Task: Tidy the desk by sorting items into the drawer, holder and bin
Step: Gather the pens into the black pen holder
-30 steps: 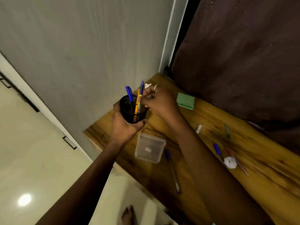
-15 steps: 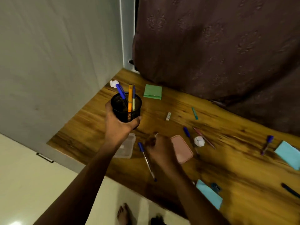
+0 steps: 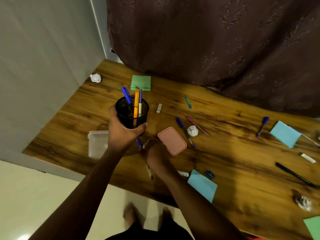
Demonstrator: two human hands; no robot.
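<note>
Across the counter [image 3: 225,110], pen-sorting is proceeding. The left hand [image 3: 121,134] is gripping the black holder [image 3: 126,118], which is carrying 3 pens [image 3: 136,101]. The right hand [image 3: 154,155] is covering 1 blue pen [image 3: 150,172] near the front edge, grip too blurred to tell; next it likely needs pinching and lifting.

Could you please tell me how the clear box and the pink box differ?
The clear box is see-through; the pink box is opaque. The clear box is partly hidden by the left hand; the pink box shows whole. Both are rounded rectangles lying flat on the desk.
</note>
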